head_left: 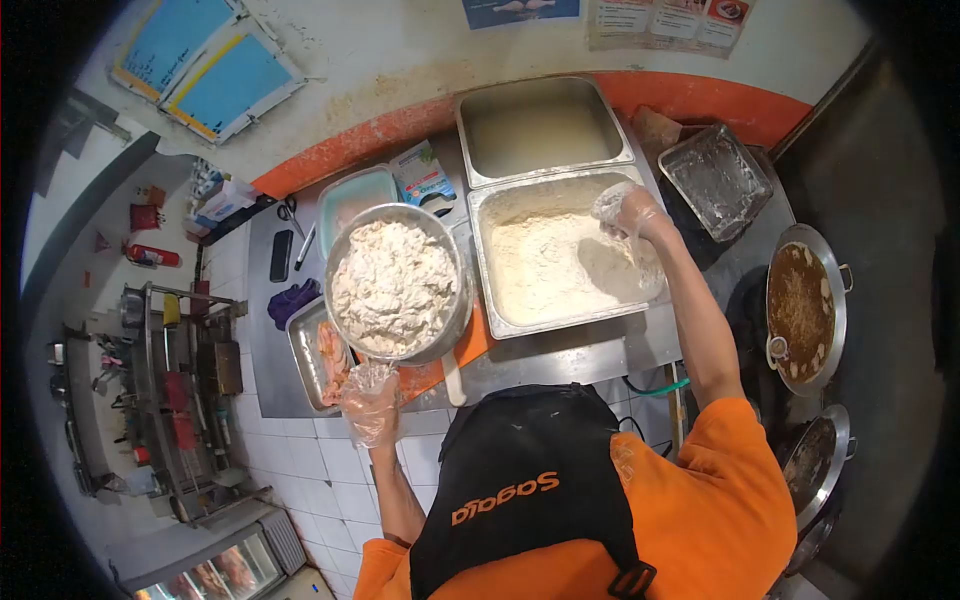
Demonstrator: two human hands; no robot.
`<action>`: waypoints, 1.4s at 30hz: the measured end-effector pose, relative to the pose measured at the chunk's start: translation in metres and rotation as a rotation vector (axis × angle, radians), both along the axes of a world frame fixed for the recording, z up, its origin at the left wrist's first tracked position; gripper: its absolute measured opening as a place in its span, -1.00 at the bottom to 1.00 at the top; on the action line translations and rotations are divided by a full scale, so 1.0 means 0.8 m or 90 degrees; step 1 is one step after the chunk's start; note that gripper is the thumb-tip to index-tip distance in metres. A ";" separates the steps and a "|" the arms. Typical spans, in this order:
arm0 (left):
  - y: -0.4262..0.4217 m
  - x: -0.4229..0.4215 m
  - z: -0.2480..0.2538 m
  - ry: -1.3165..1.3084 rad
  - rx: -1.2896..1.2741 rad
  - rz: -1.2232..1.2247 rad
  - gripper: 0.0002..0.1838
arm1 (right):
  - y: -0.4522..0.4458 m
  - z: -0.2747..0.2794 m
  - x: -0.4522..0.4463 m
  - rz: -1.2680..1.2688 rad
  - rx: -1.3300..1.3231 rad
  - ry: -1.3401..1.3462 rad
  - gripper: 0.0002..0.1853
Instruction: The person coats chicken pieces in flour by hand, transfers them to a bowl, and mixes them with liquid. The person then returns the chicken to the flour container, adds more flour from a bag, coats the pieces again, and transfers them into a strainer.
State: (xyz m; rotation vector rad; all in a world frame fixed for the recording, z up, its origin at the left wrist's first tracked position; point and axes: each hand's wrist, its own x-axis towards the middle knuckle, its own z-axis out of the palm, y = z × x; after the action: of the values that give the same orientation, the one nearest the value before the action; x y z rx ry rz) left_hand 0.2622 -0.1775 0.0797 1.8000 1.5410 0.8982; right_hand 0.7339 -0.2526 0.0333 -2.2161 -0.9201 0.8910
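A round metal bowl (466, 300) heaped with pale, flour-coated pieces (392, 285) stands at the left of the steel table. My left hand (370, 405), in a clear plastic glove, is at the bowl's near edge, its fingers at the rim. A rectangular steel pan (500, 328) of flour (545, 255) is right of the bowl. My right hand (632, 214), gloved and floury, is over this pan's right far corner with its fingers curled down; what they hold, if anything, is hidden. Behind it lies another steel pan (545, 125) with cloudy liquid.
A tray of raw meat (308, 360), an orange board (473, 340) and a white handle (453, 380) lie near the bowl. Farther left are a phone (282, 256), scissors (290, 212) and purple cloth (293, 303). At right are a floury tray (716, 182) and an oil pan (802, 310).
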 end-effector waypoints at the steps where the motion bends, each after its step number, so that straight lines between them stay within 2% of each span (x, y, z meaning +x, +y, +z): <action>1: -0.003 0.010 0.008 -0.016 0.041 -0.028 -0.71 | -0.004 -0.003 -0.003 0.042 -0.044 -0.017 -0.82; 2: -0.003 0.015 0.010 -0.027 0.044 -0.043 -0.71 | -0.007 -0.006 -0.006 0.081 -0.086 -0.033 -0.79; 5: -0.001 0.028 -0.003 -0.046 -0.027 -0.061 -0.69 | 0.012 -0.077 -0.042 0.328 -0.140 -0.333 -0.53; 8: -0.003 0.047 -0.010 -0.141 -0.077 -0.117 -0.71 | 0.023 -0.096 -0.074 0.380 -0.085 -0.408 -0.18; 11: -0.006 0.064 -0.008 -0.161 -0.099 -0.135 -0.71 | 0.060 -0.088 -0.076 0.460 -0.145 -0.382 -0.57; 12: -0.008 0.069 -0.007 -0.157 -0.102 -0.137 -0.70 | 0.060 -0.132 -0.071 0.410 -0.040 -0.450 -0.77; 15: -0.015 0.080 0.001 -0.097 -0.073 -0.123 -0.64 | 0.068 -0.119 -0.058 0.314 -0.130 -0.388 -0.76; 18: -0.022 0.091 -0.009 0.011 0.006 -0.044 -0.58 | 0.049 -0.100 0.013 0.308 0.089 -0.197 -0.79; 21: -0.029 0.097 -0.030 0.054 -0.018 -0.004 -0.59 | 0.037 -0.043 0.003 0.336 0.004 -0.277 -0.81; 24: -0.037 0.107 -0.021 0.025 -0.029 -0.028 -0.60 | 0.059 -0.123 -0.033 0.466 0.018 -0.378 -0.81; 27: -0.051 0.124 0.005 0.009 -0.008 -0.041 -0.61 | 0.059 -0.078 -0.049 0.406 -0.033 -0.389 -0.81; 29: -0.049 0.122 0.009 0.056 -0.017 -0.038 -0.62 | 0.057 -0.065 -0.017 0.342 0.061 -0.337 -0.80; 30: -0.047 0.120 0.002 0.104 -0.037 -0.033 -0.63 | 0.037 -0.001 -0.011 0.301 0.115 -0.314 -0.80; 31: -0.047 0.121 -0.006 0.154 -0.058 -0.031 -0.63 | 0.027 0.057 -0.009 0.264 0.041 -0.279 -0.78; 32: -0.050 0.126 -0.015 0.124 -0.047 -0.056 -0.62 | 0.018 0.098 -0.007 0.223 -0.034 -0.240 -0.76; 34: -0.055 0.146 -0.023 0.058 -0.014 -0.110 -0.59 | -0.006 0.138 0.005 0.258 0.144 -0.256 -0.75; 35: -0.057 0.157 -0.023 0.082 -0.034 -0.145 -0.59 | -0.015 0.147 0.009 0.273 0.235 -0.265 -0.74; 37: -0.056 0.179 -0.020 0.130 -0.068 -0.219 -0.60 | -0.018 0.156 0.006 0.239 0.315 -0.227 -0.75; 38: -0.052 0.187 -0.045 0.142 -0.025 -0.247 -0.62 | -0.019 0.162 0.006 0.221 0.355 -0.211 -0.75; 41: -0.058 0.223 -0.066 0.221 -0.026 -0.235 -0.61 | -0.032 0.180 0.010 0.190 0.451 -0.142 -0.75; 42: -0.060 0.235 -0.060 0.316 -0.028 -0.243 -0.57 | -0.035 0.182 0.007 0.166 0.450 -0.258 -0.76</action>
State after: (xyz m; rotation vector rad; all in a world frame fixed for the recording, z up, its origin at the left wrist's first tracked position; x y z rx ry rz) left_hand 0.4499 -0.2255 0.0315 2.2931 1.3968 0.2413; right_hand 0.7397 -0.2808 0.1785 -1.6881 -1.4652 0.1447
